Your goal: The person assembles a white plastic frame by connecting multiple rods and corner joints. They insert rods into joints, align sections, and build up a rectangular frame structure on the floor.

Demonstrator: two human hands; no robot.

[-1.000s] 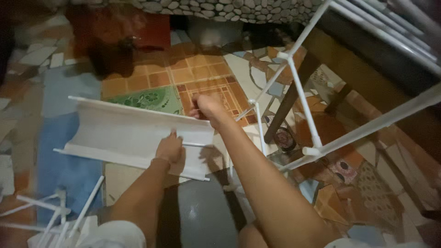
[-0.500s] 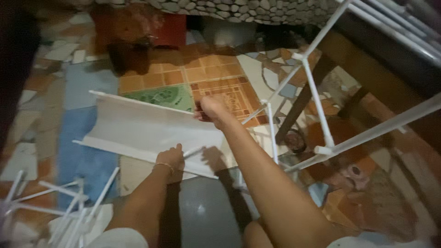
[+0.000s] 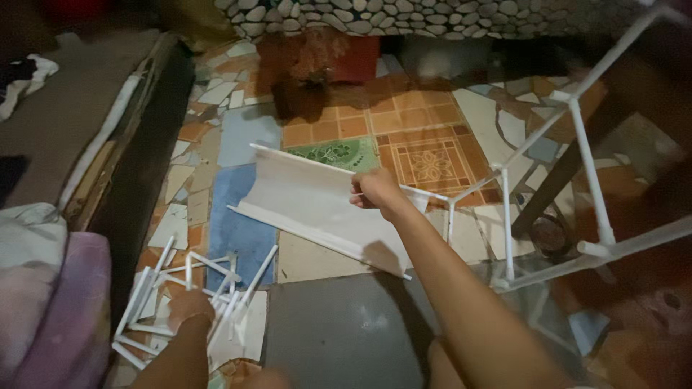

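Two hands worked apart. The right hand clenched the white shelf panel, steadying it tilted off the floor. The left hand rested on the loose white rods; whether its grip closed, I cannot tell.

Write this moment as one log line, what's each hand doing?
right hand: holds white shelf panel | left hand: on white rods | floor: mosaic tiles

Two bare forearms, no sleeves showing

The left hand and right hand wear no gloves; the left wrist perhaps carries a thin band, too blurred to tell.
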